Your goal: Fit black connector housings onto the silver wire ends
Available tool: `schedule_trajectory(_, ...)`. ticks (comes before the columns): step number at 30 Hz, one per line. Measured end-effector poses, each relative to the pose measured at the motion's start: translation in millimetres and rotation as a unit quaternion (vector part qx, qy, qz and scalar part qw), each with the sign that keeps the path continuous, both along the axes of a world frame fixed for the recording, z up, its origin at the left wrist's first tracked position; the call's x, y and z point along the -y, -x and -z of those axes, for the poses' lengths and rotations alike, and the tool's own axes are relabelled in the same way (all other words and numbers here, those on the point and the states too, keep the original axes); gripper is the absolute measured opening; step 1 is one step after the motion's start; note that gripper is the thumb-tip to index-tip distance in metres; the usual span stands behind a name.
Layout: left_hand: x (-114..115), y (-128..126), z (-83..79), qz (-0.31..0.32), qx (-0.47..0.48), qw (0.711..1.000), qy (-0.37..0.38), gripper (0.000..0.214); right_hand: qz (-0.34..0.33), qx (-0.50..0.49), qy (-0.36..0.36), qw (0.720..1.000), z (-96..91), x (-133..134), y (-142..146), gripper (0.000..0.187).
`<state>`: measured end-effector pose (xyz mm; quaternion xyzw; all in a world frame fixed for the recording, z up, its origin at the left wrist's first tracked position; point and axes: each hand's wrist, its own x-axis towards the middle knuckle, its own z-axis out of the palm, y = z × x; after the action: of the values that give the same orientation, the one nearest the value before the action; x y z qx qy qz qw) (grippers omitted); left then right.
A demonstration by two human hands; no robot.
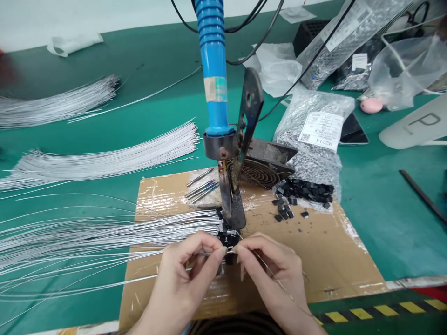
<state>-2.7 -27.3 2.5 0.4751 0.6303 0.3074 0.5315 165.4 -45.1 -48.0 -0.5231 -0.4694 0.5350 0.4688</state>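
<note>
My left hand (190, 270) pinches the end of a thin white wire (146, 278) between thumb and forefinger, just below a cluster of small black parts (228, 238). My right hand (272, 270) meets it fingertip to fingertip and pinches a fine solder strand (275, 279) that trails down over its back. Both hands sit on a taped cardboard sheet (335, 260), right in front of the tip of a blue-handled soldering iron (213, 70) held upright in a dark metal stand (244, 153). A bundle of white wires (104, 232) fans out leftward from the black parts.
More white wire bundles (104, 160) lie on the green mat (384, 209) at the left. Loose black components (303, 193) spill from a bubble-wrap bag (314, 135) to the right of the stand. Plastic bags, a phone and a pink object crowd the far right. A yellow-black striped edge runs along the near right.
</note>
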Motion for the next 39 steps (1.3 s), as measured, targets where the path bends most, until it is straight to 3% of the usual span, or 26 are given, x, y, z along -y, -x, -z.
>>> schedule_trajectory(5, 0, -1, -0.2, -0.007, 0.015, 1.000, 0.019, 0.022, 0.015, -0.093, 0.074, 0.993, -5.9, 0, 4, 0.018)
schedule_trajectory(12, 0, -3, -2.0, -0.014, 0.032, 0.999, 0.004, 0.020, 0.027, -0.243, 0.172, 0.954, -6.3, 0, 12, 0.017)
schedule_trajectory(19, 4, 0, 4.3, 0.007, 0.012, 1.000, -0.003, 0.023, 0.018, -0.280, 0.159, 0.947, 7.2, 2, 14, 0.017)
schedule_trajectory(31, 3, 7, 4.1, 0.054, 0.014, 0.998, 0.038, 0.030, -0.039, -0.287, 0.225, 0.930, -2.1, -7, -2, 0.024)
schedule_trajectory(39, 0, 5, 2.3, 0.040, 0.024, 0.998, 0.036, 0.030, -0.044, -0.278, 0.230, 0.931, -3.0, -8, -3, 0.025)
